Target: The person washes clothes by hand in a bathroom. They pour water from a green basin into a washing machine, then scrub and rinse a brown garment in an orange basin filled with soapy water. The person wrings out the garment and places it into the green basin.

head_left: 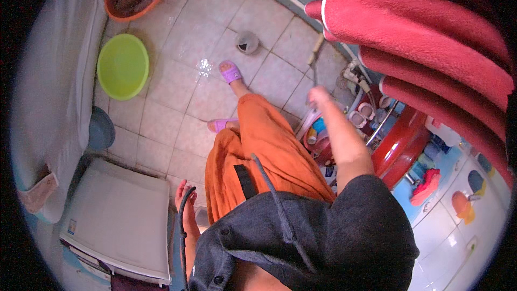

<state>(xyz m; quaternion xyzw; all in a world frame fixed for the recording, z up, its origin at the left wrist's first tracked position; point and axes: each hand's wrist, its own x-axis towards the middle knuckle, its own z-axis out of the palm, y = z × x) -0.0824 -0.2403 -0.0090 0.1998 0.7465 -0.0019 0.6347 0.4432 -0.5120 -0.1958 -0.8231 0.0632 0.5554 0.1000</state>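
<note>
My left hand (186,199) hangs at my side beside the white lid of an appliance, fingers slightly curled and apart, with a dark drawstring of my top hanging in front of it. My right hand (320,97) is stretched forward at the right, blurred, above a pink basket (307,123) with bottles in it. A thin rod with a tan end (317,48) lies just beyond it; whether the hand touches it I cannot tell. My feet, in purple slippers (231,73), stand on the tiled floor (202,101).
Left are a lime-green basin (123,67), a blue-grey basin (101,128), an orange tub (137,14) with dark contents and the white-lidded appliance (121,214). A clear round container (247,43) stands on the wet floor. Right are red towels (404,28), pipes (355,74) and a red washbasin (400,145).
</note>
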